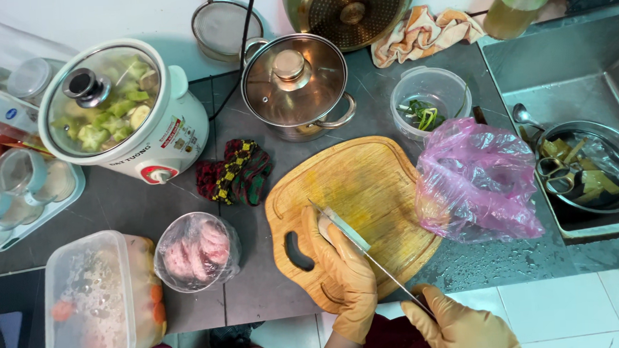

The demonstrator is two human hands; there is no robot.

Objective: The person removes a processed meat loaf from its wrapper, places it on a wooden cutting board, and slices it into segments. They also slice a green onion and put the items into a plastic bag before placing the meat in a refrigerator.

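Observation:
Both my hands wear orange rubber gloves. My left hand (344, 271) rests on the wooden cutting board (366, 185), pressing down a small pale piece of food (324, 227) near the board's handle slot. My right hand (459, 326), at the bottom edge of the view, grips the handle of a long knife (355, 241). The blade runs up and left, lying across the pale piece beside my left fingers.
A pink plastic bag (476, 179) lies right of the board, next to a sink with a metal bowl (592, 170) and scissors. Behind stand a steel pot (295, 83), a white cooker (119, 106), a plastic tub (429, 97). A wrapped meat bowl (195, 250) and box (101, 301) sit left.

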